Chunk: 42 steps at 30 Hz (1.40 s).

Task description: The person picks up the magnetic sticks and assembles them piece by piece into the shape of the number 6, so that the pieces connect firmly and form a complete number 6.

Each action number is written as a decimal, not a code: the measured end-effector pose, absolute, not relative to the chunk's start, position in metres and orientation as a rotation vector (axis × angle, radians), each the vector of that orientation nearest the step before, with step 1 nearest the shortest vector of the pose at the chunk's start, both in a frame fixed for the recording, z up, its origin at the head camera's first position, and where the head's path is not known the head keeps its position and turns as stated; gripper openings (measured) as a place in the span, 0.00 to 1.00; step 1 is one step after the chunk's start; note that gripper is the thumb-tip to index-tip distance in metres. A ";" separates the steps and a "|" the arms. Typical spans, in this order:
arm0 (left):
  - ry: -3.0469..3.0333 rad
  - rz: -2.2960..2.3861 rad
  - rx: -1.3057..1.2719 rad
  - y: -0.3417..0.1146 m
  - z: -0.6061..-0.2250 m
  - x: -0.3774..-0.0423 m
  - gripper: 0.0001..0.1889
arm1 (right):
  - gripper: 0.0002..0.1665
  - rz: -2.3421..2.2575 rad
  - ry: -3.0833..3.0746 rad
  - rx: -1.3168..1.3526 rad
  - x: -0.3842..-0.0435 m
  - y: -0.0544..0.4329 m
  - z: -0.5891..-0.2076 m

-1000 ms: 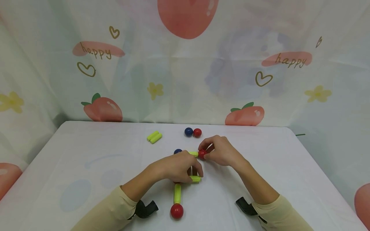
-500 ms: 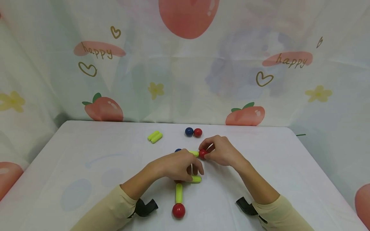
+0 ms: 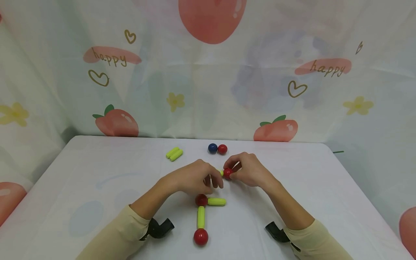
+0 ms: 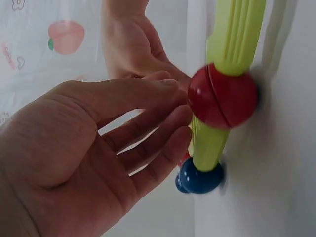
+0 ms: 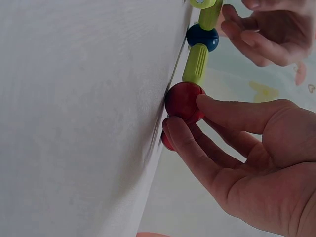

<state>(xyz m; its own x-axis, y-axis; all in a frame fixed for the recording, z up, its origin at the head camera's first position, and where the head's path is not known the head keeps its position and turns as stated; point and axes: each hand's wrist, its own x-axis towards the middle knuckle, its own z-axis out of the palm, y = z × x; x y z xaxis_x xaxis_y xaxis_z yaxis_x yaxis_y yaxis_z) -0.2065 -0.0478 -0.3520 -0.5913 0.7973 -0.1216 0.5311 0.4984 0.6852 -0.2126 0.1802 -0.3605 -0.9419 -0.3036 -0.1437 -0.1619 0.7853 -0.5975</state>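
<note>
My right hand (image 3: 248, 169) pinches a red ball (image 3: 227, 173) between thumb and fingers. In the right wrist view a yellow-green rod (image 5: 196, 63) joins this ball to a blue ball (image 5: 203, 38), which my left hand hides in the head view. My left hand (image 3: 195, 177) hovers with loosely bent fingers, holding nothing. Just in front of it is a second red ball (image 3: 201, 200), from which one rod (image 3: 216, 202) points right. Another rod (image 3: 201, 217) runs from it toward me to a third red ball (image 3: 200, 237).
Two loose yellow-green rods (image 3: 174, 154) lie side by side at the back of the white table (image 3: 97, 224). To their right, a loose blue ball (image 3: 212, 148) and a red ball (image 3: 222, 149) sit together. A patterned curtain (image 3: 208, 90) hangs behind the table.
My left hand has come off the right-pointing rod and moved back and slightly left, uncovering the middle red ball. My right hand has stayed on its red ball.
</note>
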 end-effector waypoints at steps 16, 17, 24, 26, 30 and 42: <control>2.840 0.975 0.566 -0.089 -0.369 -0.246 0.08 | 0.12 -0.899 2.743 -0.319 -0.210 0.178 -0.360; 2.880 0.977 0.520 -0.091 -0.370 -0.247 0.08 | 0.12 -0.900 2.743 -0.318 -0.210 0.178 -0.360; 3.070 0.964 0.312 -0.103 -0.373 -0.250 0.11 | 0.12 -0.904 2.744 -0.318 -0.209 0.178 -0.359; 3.088 0.941 0.298 -0.105 -0.375 -0.251 0.11 | 0.12 -0.904 2.743 -0.313 -0.209 0.179 -0.360; 3.102 0.896 0.304 -0.106 -0.378 -0.254 0.11 | 0.12 -0.905 2.742 -0.301 -0.210 0.179 -0.361; 3.118 0.780 0.306 -0.104 -0.386 -0.258 0.10 | 0.12 -0.915 2.742 -0.315 -0.209 0.179 -0.362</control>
